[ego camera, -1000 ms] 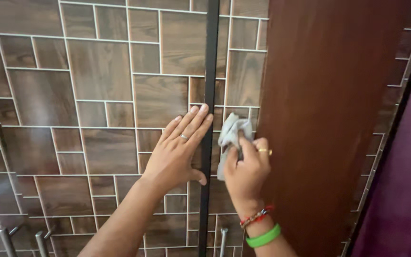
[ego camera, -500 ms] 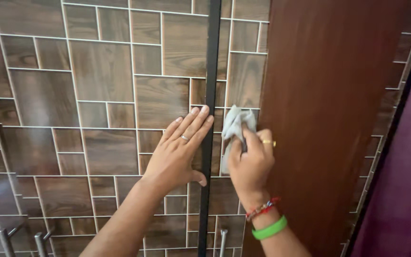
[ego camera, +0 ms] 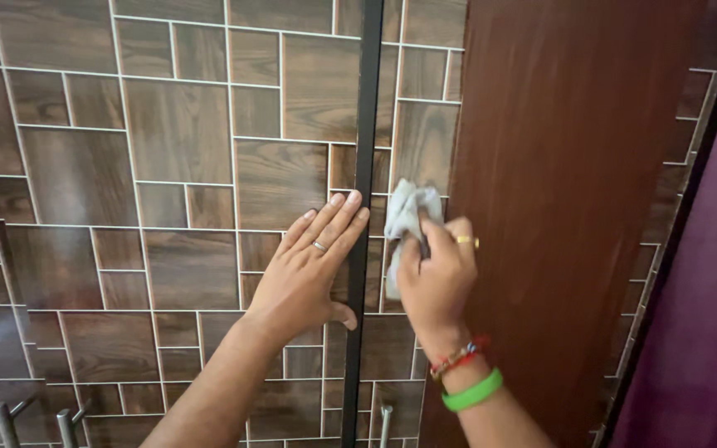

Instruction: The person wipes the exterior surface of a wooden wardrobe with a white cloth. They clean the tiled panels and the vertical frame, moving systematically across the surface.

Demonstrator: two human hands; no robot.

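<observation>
My right hand (ego camera: pixel 435 278) grips a crumpled light grey cloth (ego camera: pixel 407 214) and presses it against a cupboard door patterned with brown wood-look rectangles (ego camera: pixel 423 124), just right of a black vertical strip (ego camera: pixel 365 108). My left hand (ego camera: pixel 307 270) lies flat with fingers spread on the neighbouring patterned door (ego camera: pixel 176 141), its fingertips touching the black strip. A ring sits on each hand; the right wrist wears a green band and a red beaded bracelet.
A plain reddish-brown panel (ego camera: pixel 574 182) stands open right of the cloth. A purple curtain (ego camera: pixel 707 315) hangs at the far right. Metal bar handles (ego camera: pixel 6 419) (ego camera: pixel 385 421) show along the bottom edge.
My right hand has slid the cloth slightly upward along the door beside the black strip. The left hand stays flat in nearly the same place.
</observation>
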